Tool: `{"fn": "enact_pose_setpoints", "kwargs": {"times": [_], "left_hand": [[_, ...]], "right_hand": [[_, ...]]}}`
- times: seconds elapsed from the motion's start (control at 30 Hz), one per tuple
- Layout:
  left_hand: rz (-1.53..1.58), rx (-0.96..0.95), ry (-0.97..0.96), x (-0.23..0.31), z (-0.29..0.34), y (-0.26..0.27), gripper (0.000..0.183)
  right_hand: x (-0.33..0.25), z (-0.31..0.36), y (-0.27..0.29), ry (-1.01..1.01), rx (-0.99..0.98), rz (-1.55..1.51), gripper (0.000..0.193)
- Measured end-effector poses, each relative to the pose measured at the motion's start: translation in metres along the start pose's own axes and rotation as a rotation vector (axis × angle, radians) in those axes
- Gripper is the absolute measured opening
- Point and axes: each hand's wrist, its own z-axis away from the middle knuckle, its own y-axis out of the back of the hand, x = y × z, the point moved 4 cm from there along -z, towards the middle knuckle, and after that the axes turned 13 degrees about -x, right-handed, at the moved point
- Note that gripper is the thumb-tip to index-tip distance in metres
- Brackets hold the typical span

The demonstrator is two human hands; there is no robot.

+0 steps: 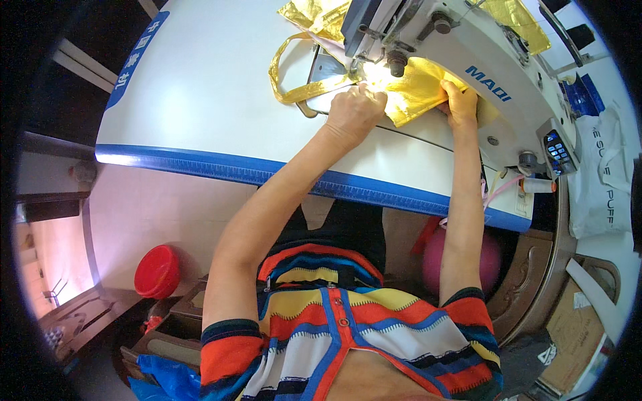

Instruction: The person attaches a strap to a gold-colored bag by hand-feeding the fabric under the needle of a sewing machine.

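A shiny gold fabric piece (416,92) lies under the sewing machine (461,50), brightly lit by the lamp at the needle. From its left side a gold fabric strap (274,77) loops out over the white table. My left hand (359,112) is closed at the fabric's near left edge, just in front of the presser foot; its fingertips are partly lost in the glare. At the right side my right hand (460,103) grips the same fabric, thumb on top and the other fingers mostly hidden beneath. The needle itself cannot be made out.
More gold fabric (321,19) lies behind the machine head. A blue ruler edge (234,166) runs along the table front. An orange-and-white thread spool (538,186) sits at the right by the control panel (558,147). Below are a red basin (158,271) and drawers.
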Motion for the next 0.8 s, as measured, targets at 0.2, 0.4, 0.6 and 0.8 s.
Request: {"fn": "enact_pose_setpoints", "kwargs": {"times": [0.2,0.4,0.6,0.8], "left_hand": [[0.076,-0.005,-0.136,-0.011,-0.001,0.002,0.007],[0.056,-0.088,-0.21,-0.018,0.0,0.001,0.008],[0.089,-0.149,-0.303,-0.029,-0.002,0.008,0.007],[-0.031,-0.138,-0.259,-0.027,0.002,0.008,0.009]], "right_hand": [[0.007,0.006,0.002,-0.045,-0.01,0.083,0.031],[-0.013,0.03,-0.013,-0.145,-0.042,0.09,0.039],[-0.013,0.043,-0.016,-0.117,-0.042,0.014,0.041],[0.002,0.038,-0.008,-0.027,-0.07,0.131,0.045]]}}
